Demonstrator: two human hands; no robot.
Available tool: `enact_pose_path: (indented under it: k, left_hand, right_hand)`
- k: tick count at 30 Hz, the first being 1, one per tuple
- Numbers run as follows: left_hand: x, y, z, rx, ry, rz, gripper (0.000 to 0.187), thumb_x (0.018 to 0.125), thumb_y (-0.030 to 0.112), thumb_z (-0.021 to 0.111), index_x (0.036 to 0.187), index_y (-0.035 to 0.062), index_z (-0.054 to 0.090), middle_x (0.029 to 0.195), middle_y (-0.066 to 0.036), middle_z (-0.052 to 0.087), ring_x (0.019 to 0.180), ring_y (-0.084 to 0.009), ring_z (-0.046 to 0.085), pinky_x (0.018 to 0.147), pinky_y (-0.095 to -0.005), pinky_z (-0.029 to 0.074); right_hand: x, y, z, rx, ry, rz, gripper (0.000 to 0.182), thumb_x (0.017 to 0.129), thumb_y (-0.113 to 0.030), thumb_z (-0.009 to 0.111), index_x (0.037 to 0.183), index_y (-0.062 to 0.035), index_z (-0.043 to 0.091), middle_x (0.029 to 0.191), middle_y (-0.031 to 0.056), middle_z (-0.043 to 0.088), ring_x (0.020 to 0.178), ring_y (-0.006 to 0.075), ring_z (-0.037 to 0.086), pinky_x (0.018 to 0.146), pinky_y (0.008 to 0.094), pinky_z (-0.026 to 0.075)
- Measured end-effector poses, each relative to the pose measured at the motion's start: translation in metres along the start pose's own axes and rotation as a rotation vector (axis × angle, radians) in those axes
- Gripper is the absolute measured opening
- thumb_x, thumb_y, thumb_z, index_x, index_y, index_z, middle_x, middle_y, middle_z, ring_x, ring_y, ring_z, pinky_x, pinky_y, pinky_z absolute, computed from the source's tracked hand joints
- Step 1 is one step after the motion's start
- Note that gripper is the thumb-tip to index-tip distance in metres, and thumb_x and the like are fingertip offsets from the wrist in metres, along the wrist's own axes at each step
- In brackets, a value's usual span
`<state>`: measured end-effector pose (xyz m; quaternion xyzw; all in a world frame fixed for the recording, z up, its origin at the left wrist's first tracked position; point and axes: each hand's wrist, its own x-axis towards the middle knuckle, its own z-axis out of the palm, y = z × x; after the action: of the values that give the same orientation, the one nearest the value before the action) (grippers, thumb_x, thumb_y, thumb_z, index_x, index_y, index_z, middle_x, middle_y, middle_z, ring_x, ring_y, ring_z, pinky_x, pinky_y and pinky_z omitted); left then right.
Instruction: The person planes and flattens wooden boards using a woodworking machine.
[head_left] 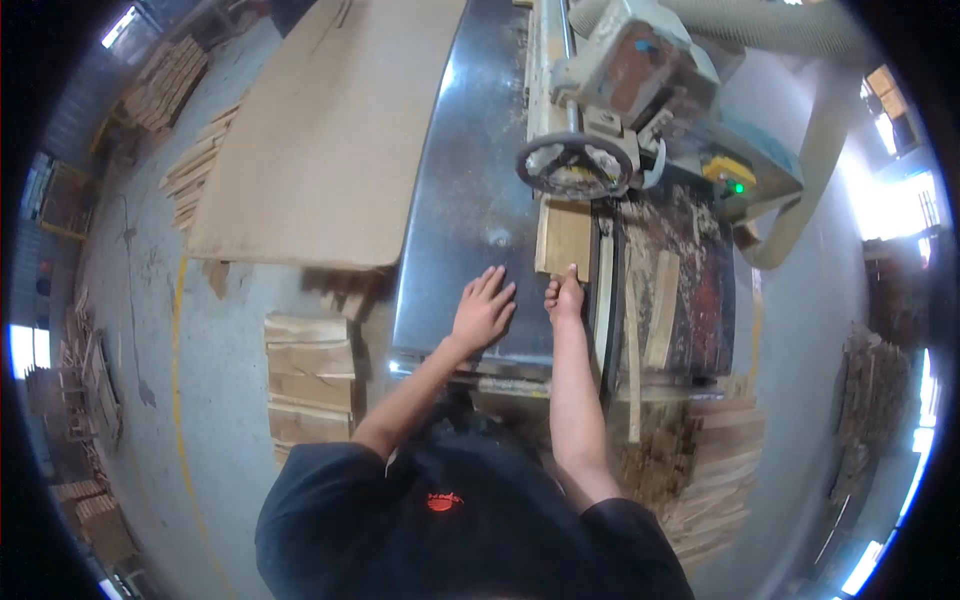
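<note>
My left hand [485,308] lies on the dark metal machine table [440,270], fingers spread, holding nothing. To its right, my right hand [565,294] is closed on the near end of a wooden board [565,238], thumb on top and fingers curled at the edge. The board's far end reaches up to the machine's round handwheel [577,166], and what lies beyond is hidden beneath it. Just right of the board runs a narrow pale strip [605,280] along a dark rail.
A large brown sheet [310,130] lies at the left. Loose wood strips [661,310] and chips cover the table's right part. Stacked boards [308,385] stand at the lower left, more [715,460] at the lower right. A yellow switch box [728,170] shows a green light.
</note>
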<state>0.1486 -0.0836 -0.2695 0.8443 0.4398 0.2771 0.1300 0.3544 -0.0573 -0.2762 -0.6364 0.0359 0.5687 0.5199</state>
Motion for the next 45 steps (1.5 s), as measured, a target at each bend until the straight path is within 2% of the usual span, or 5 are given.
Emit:
enact_pose_path:
  k: [18,22,34,39,45]
  left_hand:
    - [-0.006,-0.004,-0.011,-0.135,0.027,-0.042,0.038,0.097,0.028,0.064,0.127,0.0052,0.069,0.152,-0.019,0.051,0.144,-0.0345,0.044,0.114,-0.0479,0.037]
    - [-0.009,-0.007,-0.009,-0.146,0.056,-0.019,0.038,0.094,0.026,0.066,0.125,0.0053,0.07,0.152,-0.021,0.051,0.144,-0.035,0.044,0.114,-0.0491,0.037]
    - [-0.067,-0.037,0.012,-0.133,0.197,0.106,0.034,0.088,0.03,0.07,0.115,0.0095,0.073,0.146,-0.022,0.056,0.141,-0.0376,0.049,0.113,-0.052,0.04]
    - [-0.217,-0.034,-0.07,-0.016,0.399,-0.144,0.036,0.084,0.021,0.072,0.118,0.0102,0.073,0.146,-0.023,0.056,0.136,-0.0396,0.052,0.109,-0.0533,0.044]
    - [-0.519,0.008,-0.085,-0.077,0.29,-1.478,0.041,0.086,0.031,0.067,0.12,0.0095,0.074,0.115,-0.025,0.071,0.108,-0.0426,0.068,0.093,-0.054,0.055]
  right_hand:
    - [0.106,-0.075,0.017,-0.216,-0.25,-0.039,0.052,0.105,-0.059,0.051,0.111,-0.0099,0.064,0.077,-0.004,0.059,0.053,0.0057,0.048,0.041,0.0208,0.03]
    - [0.053,-0.056,0.037,-0.659,-0.194,-0.582,0.036,0.104,-0.034,0.063,0.125,-0.0055,0.064,0.097,0.0082,0.073,0.066,0.0107,0.065,0.051,0.023,0.043]
    - [-0.008,0.024,-0.048,-0.729,-0.164,-0.885,0.033,0.106,-0.028,0.061,0.12,0.0013,0.064,0.097,0.0121,0.072,0.071,0.0171,0.066,0.057,0.0285,0.049]
    - [0.005,0.027,-0.039,-0.651,-0.086,-0.974,0.033,0.105,-0.028,0.063,0.114,0.0043,0.066,0.093,0.015,0.074,0.073,0.0229,0.071,0.057,0.0334,0.054]
    - [-0.009,0.049,-0.064,-0.696,-0.071,-1.098,0.032,0.104,-0.024,0.062,0.116,0.0056,0.068,0.096,0.0194,0.074,0.082,0.0259,0.073,0.07,0.0358,0.058]
